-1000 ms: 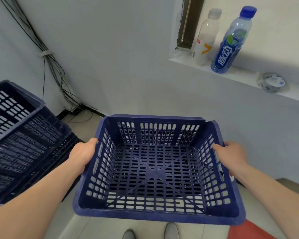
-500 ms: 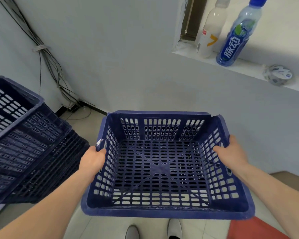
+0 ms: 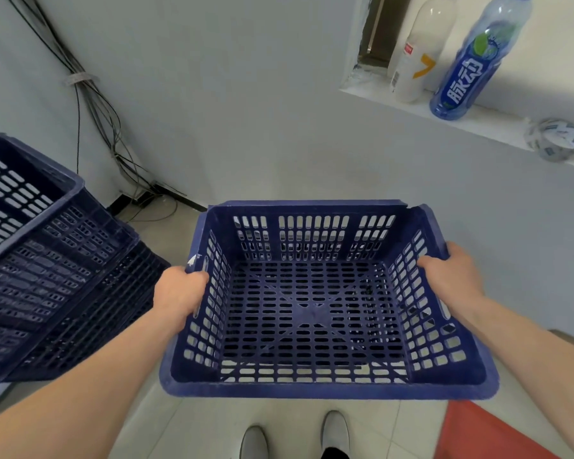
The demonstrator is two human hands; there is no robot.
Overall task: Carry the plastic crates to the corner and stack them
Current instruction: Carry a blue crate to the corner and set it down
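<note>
I hold an empty blue slotted plastic crate (image 3: 315, 389) in the air in front of me, above the tiled floor. My left hand (image 3: 179, 293) grips its left side wall and my right hand (image 3: 448, 276) grips its right side wall. A stack of dark blue crates (image 3: 47, 276) stands at the left near the corner, its top crate tilted. The held crate is to the right of that stack and apart from it.
Black cables (image 3: 96, 111) run down the wall corner to the floor. On a white ledge (image 3: 497, 130) at the upper right stand a white bottle (image 3: 415, 54), a blue bottle (image 3: 471, 61) and a tape roll (image 3: 555, 140). A red mat (image 3: 484, 432) lies at the lower right beside my shoes.
The crate and both hands have shifted to the right and slightly lower in view. The stack at the left shows more of itself, and the ledge has moved up and right.
</note>
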